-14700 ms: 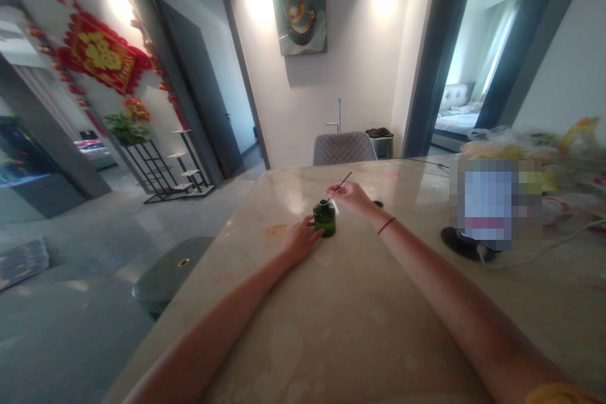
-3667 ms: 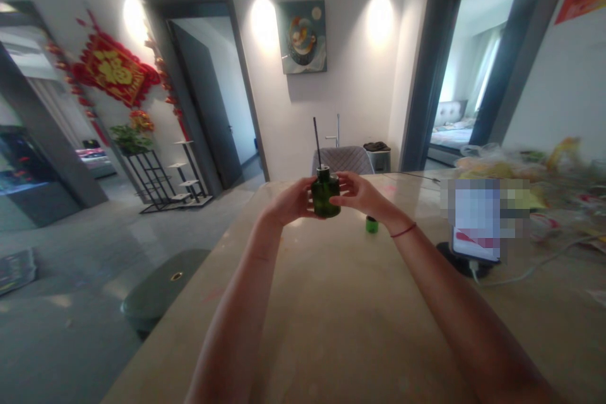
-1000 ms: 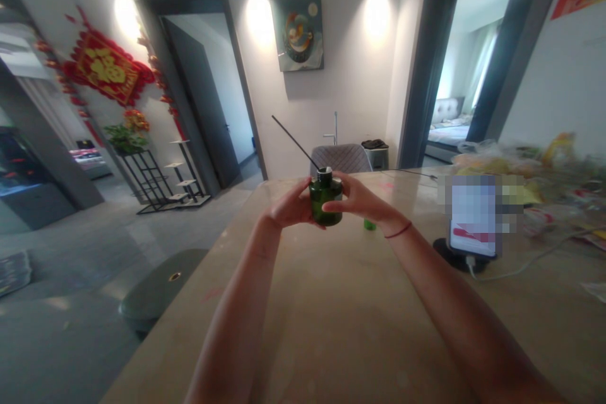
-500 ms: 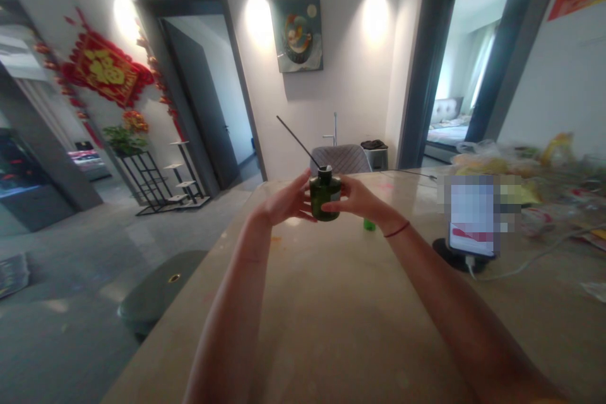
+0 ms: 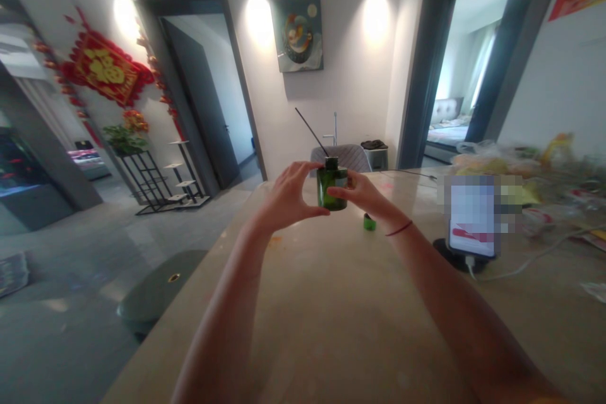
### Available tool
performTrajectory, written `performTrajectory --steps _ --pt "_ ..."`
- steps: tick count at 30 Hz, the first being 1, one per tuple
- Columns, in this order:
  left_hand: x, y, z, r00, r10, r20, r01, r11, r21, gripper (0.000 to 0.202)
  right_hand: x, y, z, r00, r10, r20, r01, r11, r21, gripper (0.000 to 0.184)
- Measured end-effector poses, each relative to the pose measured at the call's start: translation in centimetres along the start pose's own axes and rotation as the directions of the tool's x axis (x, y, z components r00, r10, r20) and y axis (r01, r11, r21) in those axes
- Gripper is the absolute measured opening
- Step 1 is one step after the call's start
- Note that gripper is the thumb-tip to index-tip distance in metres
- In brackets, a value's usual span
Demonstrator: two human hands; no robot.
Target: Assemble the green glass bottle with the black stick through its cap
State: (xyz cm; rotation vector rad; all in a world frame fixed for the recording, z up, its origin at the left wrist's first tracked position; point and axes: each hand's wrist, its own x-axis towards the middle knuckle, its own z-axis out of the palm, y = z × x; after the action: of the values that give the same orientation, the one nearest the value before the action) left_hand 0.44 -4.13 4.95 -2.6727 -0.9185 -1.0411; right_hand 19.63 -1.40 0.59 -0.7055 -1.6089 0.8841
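Note:
A dark green glass bottle (image 5: 326, 192) with a black neck is held upright above the table. One thin black stick (image 5: 310, 130) leans up and left out of its neck. My right hand (image 5: 362, 194) grips the bottle's right side, with a finger across the front over part of a pale label. My left hand (image 5: 286, 202) curves round the left side, its thumb at the bottle's base and a fingertip by the shoulder, the palm apart from the glass. A small green cap-like piece (image 5: 369, 223) rests on the table just below my right hand.
A phone (image 5: 473, 218) on a round black stand, with a white cable, stands at the right of the beige table (image 5: 331, 315). Plastic bags (image 5: 487, 154) and clutter lie behind it. Beyond the far edge is a grey chair (image 5: 353, 154); a green stool (image 5: 161, 284) is at the left.
The bottle and its stick have shifted slightly right and up. My left hand has turned from spread fingers behind the bottle to a wide thumb-and-finger hold. The green piece shows more fully.

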Motion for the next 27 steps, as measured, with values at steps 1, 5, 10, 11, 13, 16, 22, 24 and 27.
performTrajectory --steps 1,5,10,11,13,16,22,24,27 --pt "0.0 0.2 0.3 1.0 0.006 -0.021 -0.005 0.999 0.037 0.082 0.0 -0.1 0.0 1.0 -0.01 -0.008 0.01 1.0 -0.006 0.046" --pt "0.1 0.5 1.4 0.991 0.057 -0.12 -0.038 0.987 0.153 0.08 0.4 0.4 -0.4 0.997 -0.055 -0.048 0.053 0.998 -0.045 0.047" --pt "0.2 0.3 2.5 0.981 0.127 -0.143 -0.093 0.971 0.221 0.072 0.8 1.2 -1.1 0.994 -0.075 -0.082 0.067 0.993 -0.092 0.052" --pt "0.2 0.2 2.7 0.981 0.125 -0.148 -0.09 0.97 0.224 0.073 0.8 1.2 -1.1 0.994 -0.077 -0.079 0.069 0.993 -0.098 0.05" --pt "0.2 0.0 3.0 0.981 0.126 -0.145 -0.091 0.969 0.229 0.074 0.6 0.9 -1.0 0.996 -0.069 -0.063 0.062 0.993 -0.104 0.047" --pt "0.0 -0.2 2.9 0.98 0.148 -0.133 -0.116 0.968 0.224 0.073 0.1 -0.1 -0.8 0.999 -0.051 -0.019 0.05 0.997 -0.064 0.042" --pt "-0.1 -0.5 2.0 0.979 0.131 -0.153 -0.101 0.977 0.189 0.073 -0.5 -1.4 -1.5 0.986 -0.093 0.139 0.07 0.985 0.158 0.033" --pt "0.0 -0.5 1.9 0.977 0.137 -0.163 -0.101 0.972 0.21 0.073 -0.5 -1.4 -1.7 0.986 -0.094 0.14 0.065 0.977 0.202 0.038" --pt "0.0 -0.4 1.9 0.975 0.141 -0.172 -0.098 0.967 0.236 0.072 -0.5 -1.3 -1.7 0.989 -0.093 0.117 0.065 0.973 0.222 0.045"
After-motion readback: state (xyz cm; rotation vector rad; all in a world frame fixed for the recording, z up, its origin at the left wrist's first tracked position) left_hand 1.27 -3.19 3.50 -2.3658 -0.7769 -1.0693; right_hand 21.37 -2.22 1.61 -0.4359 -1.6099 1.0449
